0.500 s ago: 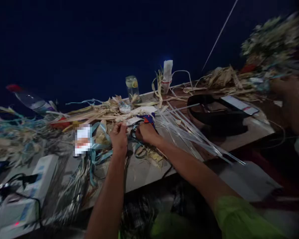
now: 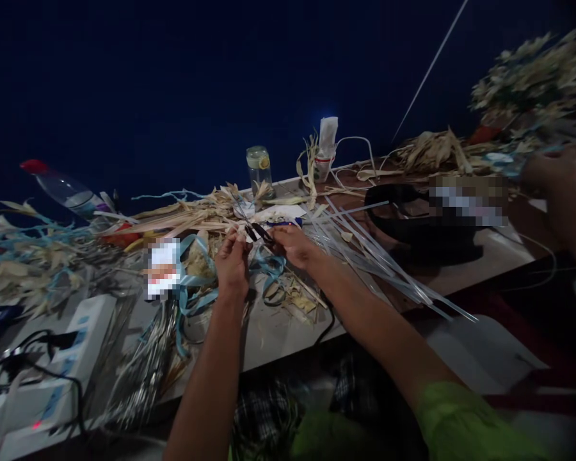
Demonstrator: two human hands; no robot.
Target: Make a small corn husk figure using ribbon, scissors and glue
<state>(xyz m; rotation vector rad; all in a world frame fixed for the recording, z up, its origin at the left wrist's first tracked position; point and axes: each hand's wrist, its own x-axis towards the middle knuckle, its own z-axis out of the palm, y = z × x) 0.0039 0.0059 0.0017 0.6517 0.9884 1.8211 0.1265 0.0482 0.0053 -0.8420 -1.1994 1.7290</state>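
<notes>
My right hand (image 2: 292, 244) is closed around the dark handles of a pair of scissors (image 2: 261, 234). The thin blades seem to point up and to the left, above my left hand. Close beside it, my left hand (image 2: 231, 261) is pinched on a small pale piece, perhaps dried husk, mostly hidden by the fingers. Under and beside the hands lie light blue ribbon (image 2: 270, 272) and husk scraps (image 2: 300, 299). Behind them spreads a heap of dried husk strips (image 2: 192, 214).
Clear thin sticks (image 2: 365, 250) lie to the right, by a black curved object (image 2: 413, 237). A capped jar (image 2: 259, 168), a paper cup (image 2: 323, 163) and a leaning bottle (image 2: 64, 189) stand behind. A power strip (image 2: 89, 339) and wires (image 2: 148, 365) lie left. Another person's hand (image 2: 554, 176) is far right.
My right hand has lifted from the ribbon with the scissors and brought them up beside my left hand. The left hand stays pinched in nearly the same place.
</notes>
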